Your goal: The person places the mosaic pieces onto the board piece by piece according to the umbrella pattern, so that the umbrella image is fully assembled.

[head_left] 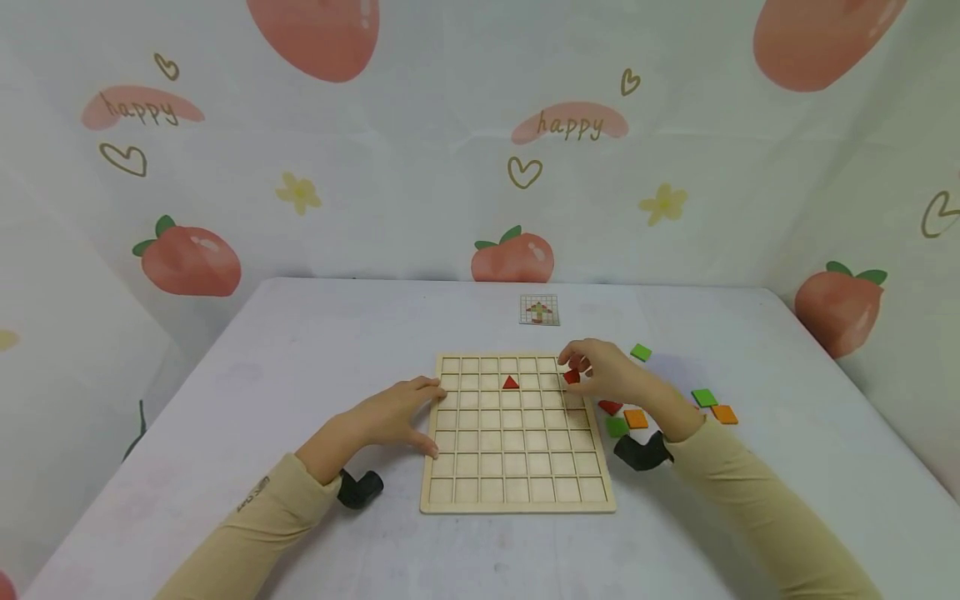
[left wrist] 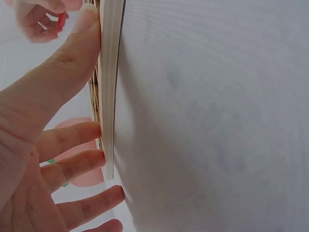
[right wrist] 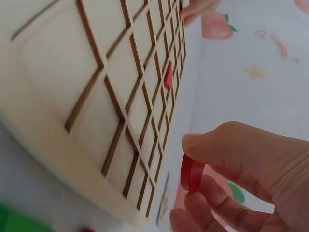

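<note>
A square wooden grid board (head_left: 491, 440) lies flat on the table. One red triangle piece (head_left: 511, 382) sits in a cell of its second row from the back. My left hand (head_left: 396, 414) rests at the board's left edge, with fingers and thumb spread along it. Over the board's back right corner, my right hand (head_left: 603, 372) pinches a red piece (right wrist: 192, 173) between thumb and fingers; its exact shape is unclear. In the right wrist view this piece is held up beside the board, apart from it.
Right of the board lie green tiles (head_left: 705, 397), orange tiles (head_left: 724, 414) and a red piece (head_left: 611, 407), some partly behind the right arm. Farther back are a lone green tile (head_left: 641, 352) and a small pattern card (head_left: 539, 310). A printed cloth (head_left: 420, 167) hangs behind the table.
</note>
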The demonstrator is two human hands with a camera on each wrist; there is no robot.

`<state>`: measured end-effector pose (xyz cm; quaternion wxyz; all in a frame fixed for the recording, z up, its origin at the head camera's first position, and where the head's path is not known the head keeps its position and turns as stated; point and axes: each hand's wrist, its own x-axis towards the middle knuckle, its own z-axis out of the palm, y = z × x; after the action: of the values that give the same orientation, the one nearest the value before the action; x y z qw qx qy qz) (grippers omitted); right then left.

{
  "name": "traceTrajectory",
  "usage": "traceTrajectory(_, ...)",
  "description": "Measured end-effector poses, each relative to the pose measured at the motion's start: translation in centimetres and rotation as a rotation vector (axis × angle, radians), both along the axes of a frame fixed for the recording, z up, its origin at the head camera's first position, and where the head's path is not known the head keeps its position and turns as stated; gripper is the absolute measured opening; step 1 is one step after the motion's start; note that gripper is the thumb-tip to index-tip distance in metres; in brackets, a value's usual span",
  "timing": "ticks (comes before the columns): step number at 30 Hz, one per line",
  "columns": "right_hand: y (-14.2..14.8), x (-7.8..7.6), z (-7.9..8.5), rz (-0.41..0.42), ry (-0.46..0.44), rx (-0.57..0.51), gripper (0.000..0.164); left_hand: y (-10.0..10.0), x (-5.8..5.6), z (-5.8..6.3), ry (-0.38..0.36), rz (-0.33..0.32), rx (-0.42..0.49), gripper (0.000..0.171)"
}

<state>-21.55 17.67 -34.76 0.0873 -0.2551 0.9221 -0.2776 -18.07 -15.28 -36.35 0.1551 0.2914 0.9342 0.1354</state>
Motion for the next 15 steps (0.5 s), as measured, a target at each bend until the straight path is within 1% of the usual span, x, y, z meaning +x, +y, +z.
traceTrajectory(3, -0.9, 0.0, -0.4, 0.067, -0.005, -0.013, 0.028, 0.0, 0.0, 0.0, -0.007, 0.010, 0.000, 0.083)
traceTrajectory(7, -2.0, 0.0, -0.7, 0.136, -0.010, -0.005, 0.026, 0.0, 0.0, 0.0, -0.004, 0.011, -0.006, 0.083)
traceTrajectory(15, -3.8, 0.1, -1.1, 0.201, -0.031, 0.021, 0.024, 0.0, 0.0, 0.1, -0.004, 0.005, -0.005, 0.084)
